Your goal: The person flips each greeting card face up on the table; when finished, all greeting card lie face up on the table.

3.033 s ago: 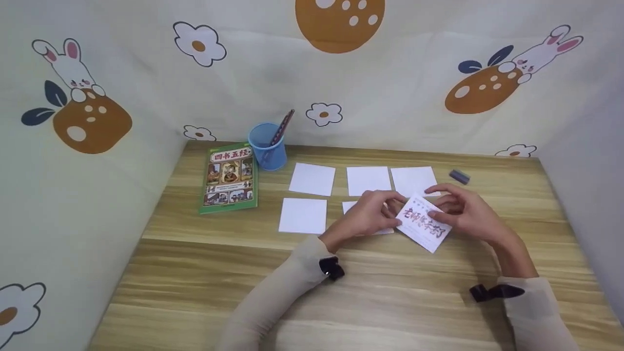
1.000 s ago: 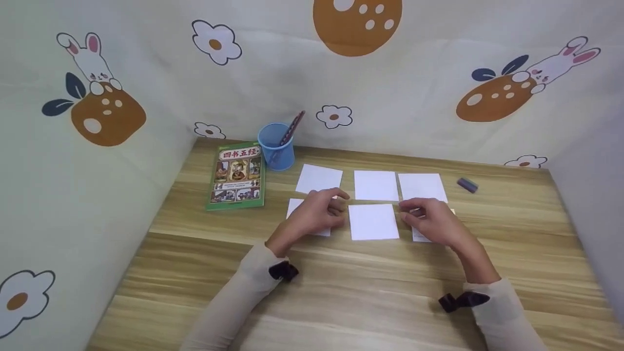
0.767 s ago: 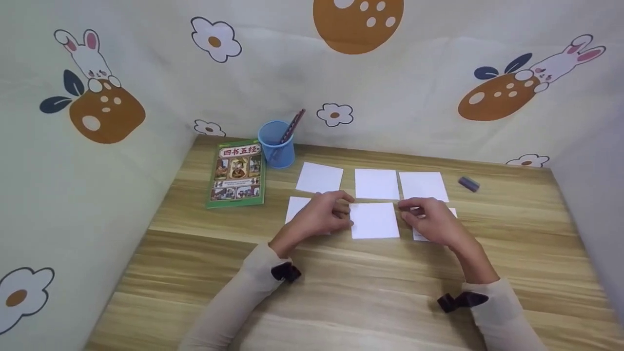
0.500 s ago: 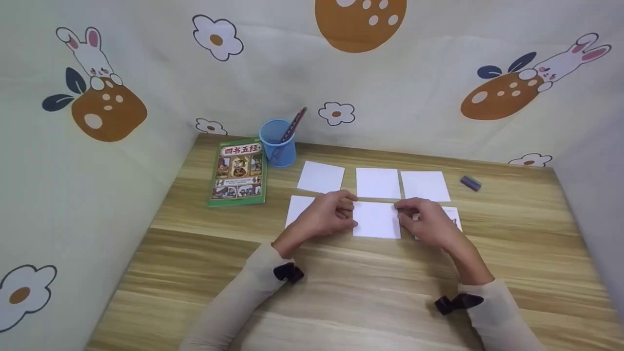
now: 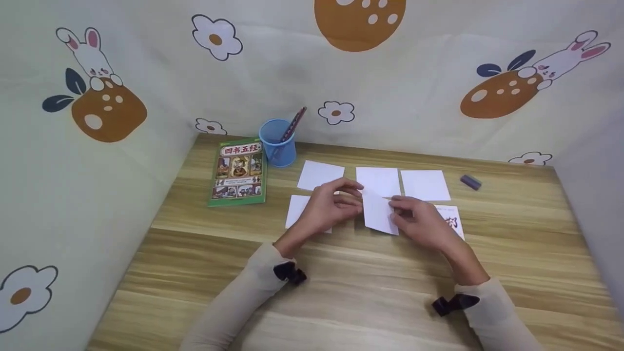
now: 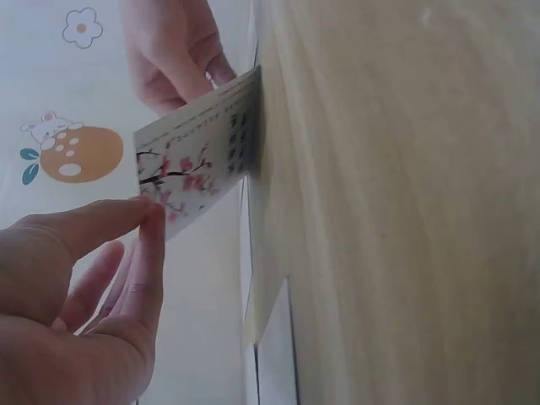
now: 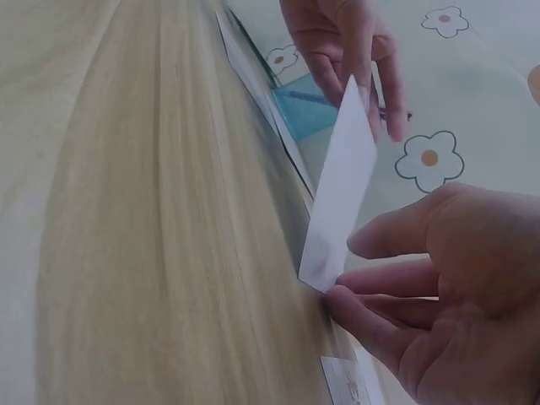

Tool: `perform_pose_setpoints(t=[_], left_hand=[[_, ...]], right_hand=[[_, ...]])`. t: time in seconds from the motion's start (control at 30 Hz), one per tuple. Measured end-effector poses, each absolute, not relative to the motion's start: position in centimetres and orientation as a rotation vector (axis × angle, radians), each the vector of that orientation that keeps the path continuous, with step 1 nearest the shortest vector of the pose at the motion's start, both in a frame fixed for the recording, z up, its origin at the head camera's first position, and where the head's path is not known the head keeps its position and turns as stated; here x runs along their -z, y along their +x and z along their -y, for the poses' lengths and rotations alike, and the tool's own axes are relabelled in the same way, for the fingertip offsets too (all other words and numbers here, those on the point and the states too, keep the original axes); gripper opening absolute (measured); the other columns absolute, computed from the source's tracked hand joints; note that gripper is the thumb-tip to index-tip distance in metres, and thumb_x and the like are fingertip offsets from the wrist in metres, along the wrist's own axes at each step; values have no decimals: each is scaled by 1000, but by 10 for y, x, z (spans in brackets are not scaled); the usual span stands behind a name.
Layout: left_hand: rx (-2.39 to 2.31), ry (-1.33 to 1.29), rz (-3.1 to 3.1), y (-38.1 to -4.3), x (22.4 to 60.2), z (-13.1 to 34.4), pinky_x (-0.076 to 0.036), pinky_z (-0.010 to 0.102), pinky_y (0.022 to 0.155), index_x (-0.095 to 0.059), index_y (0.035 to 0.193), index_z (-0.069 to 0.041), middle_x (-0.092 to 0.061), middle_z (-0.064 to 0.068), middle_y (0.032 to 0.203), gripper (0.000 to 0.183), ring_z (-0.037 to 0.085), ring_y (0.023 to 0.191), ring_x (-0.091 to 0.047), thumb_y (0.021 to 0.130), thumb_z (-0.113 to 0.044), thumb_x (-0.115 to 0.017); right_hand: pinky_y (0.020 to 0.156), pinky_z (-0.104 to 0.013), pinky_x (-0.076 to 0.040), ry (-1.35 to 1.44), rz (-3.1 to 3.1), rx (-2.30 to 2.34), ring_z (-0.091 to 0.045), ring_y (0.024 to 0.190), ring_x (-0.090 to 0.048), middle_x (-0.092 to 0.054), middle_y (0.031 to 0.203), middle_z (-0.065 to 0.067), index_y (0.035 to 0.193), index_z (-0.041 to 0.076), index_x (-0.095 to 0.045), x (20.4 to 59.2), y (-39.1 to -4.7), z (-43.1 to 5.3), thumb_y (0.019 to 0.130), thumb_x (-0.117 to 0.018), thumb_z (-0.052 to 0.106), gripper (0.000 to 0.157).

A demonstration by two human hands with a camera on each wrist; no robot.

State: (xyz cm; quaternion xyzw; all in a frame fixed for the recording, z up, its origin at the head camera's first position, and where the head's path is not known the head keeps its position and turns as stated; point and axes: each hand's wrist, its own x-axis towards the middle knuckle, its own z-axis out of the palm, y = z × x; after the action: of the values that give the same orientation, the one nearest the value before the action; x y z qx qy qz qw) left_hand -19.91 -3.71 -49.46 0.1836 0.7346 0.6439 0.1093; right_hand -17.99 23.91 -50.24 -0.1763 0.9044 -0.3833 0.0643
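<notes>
A square white card (image 5: 378,213) is raised on its left side, tilted between the two hands, with its plain face towards the head camera. My left hand (image 5: 331,204) pinches its left edge between thumb and fingertips. At the opposite edge, the curled fingers and thumb of my right hand (image 5: 419,222) hold the card low, close to the table. The left wrist view shows the card's other face (image 6: 190,169), printed with pink blossoms on a dark branch and lines of characters. Partly behind my right hand lies a face-up card (image 5: 452,222) with dark characters.
Three blank white cards, the rightmost (image 5: 425,185) among them, form a back row. Another (image 5: 295,210) lies partly under my left hand. A green comic-style book (image 5: 238,173), a blue pen cup (image 5: 278,146) and a small dark eraser-like block (image 5: 471,182) stand around them.
A card with red characters, held earlier, now lies face up at the right. Both hands moved to the middle card; its left side has since risen from the table.
</notes>
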Motion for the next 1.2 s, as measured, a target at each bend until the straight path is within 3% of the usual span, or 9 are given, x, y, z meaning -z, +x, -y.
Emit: perform_pose_setpoints(t=[0.17, 0.37, 0.47, 0.6, 0.67, 0.77, 0.9, 1.03, 1.2], left_hand=[[-1969, 558, -2116, -197, 499, 31, -67, 32, 93, -59, 144, -1, -73, 22, 121, 63, 26, 107, -81, 87, 8, -85], [-1949, 555, -2133, -194, 505, 26, -65, 33, 98, -33, 165, -14, -74, 21, 128, 94, 27, 114, -79, 90, -13, -90], [-1839, 568, -2209, -194, 508, 25, -63, 36, 104, -48, 158, -11, -72, 17, 134, 81, 29, 124, -74, 90, -18, -91], [-1583, 638, -2352, -196, 511, 27, -58, 36, 112, -72, 135, -10, -71, 10, 139, 51, 25, 132, -68, 89, -21, -91], [-1471, 689, -2397, -197, 512, 28, -55, 36, 116, -75, 128, -13, -72, 7, 139, 44, 22, 133, -66, 89, -21, -92], [-1358, 743, -2447, -199, 513, 29, -51, 36, 120, -77, 123, -15, -72, 5, 139, 38, 19, 135, -64, 88, -22, -92], [-1299, 755, -2487, -200, 514, 30, -46, 39, 125, -76, 123, -14, -68, 7, 146, 38, 23, 142, -59, 89, -21, -91], [-1300, 694, -2528, -200, 514, 31, -45, 42, 126, -71, 133, -13, -58, 13, 154, 49, 27, 146, -53, 89, -20, -91], [-1410, 549, -2515, -200, 512, 34, -61, 36, 104, -52, 154, -11, -60, 15, 145, 73, 23, 126, -68, 91, -14, -87]], right_hand=[[110, -53, -58, -587, -2646, 1250, -35, 125, -74, -71, 142, -22, 144, -3, -65, 505, -182, -234, 104, -72, 9, 43], [113, -49, -57, -644, -2571, 1313, -35, 132, -70, -72, 142, -17, 149, 3, -62, 509, -182, -229, 104, -70, 10, 46], [107, -43, -61, -590, -2565, 1421, -35, 129, -72, -72, 140, -20, 149, 3, -61, 507, -182, -230, 105, -68, 7, 45], [86, -35, -68, -399, -2533, 1669, -28, 111, -79, -73, 133, -21, 148, 6, -62, 501, -183, -232, 112, -61, 24, 40], [77, -31, -68, -312, -2531, 1746, -21, 102, -80, -75, 128, -20, 146, 8, -64, 498, -184, -233, 113, -59, 34, 43], [74, -26, -66, -252, -2553, 1751, -19, 98, -81, -77, 121, -21, 145, 8, -65, 495, -185, -235, 110, -66, 32, 43], [76, -19, -63, -263, -2591, 1649, -27, 105, -81, -77, 119, -20, 150, 7, -61, 496, -186, -238, 105, -73, 20, 48], [77, -19, -63, -293, -2590, 1625, -32, 105, -80, -75, 118, -20, 151, 7, -59, 498, -187, -239, 104, -72, 14, 49], [74, -19, -62, -305, -2620, 1614, -28, 99, -81, -75, 112, -17, 146, 7, -57, 501, -187, -240, 102, -73, 8, 47]])
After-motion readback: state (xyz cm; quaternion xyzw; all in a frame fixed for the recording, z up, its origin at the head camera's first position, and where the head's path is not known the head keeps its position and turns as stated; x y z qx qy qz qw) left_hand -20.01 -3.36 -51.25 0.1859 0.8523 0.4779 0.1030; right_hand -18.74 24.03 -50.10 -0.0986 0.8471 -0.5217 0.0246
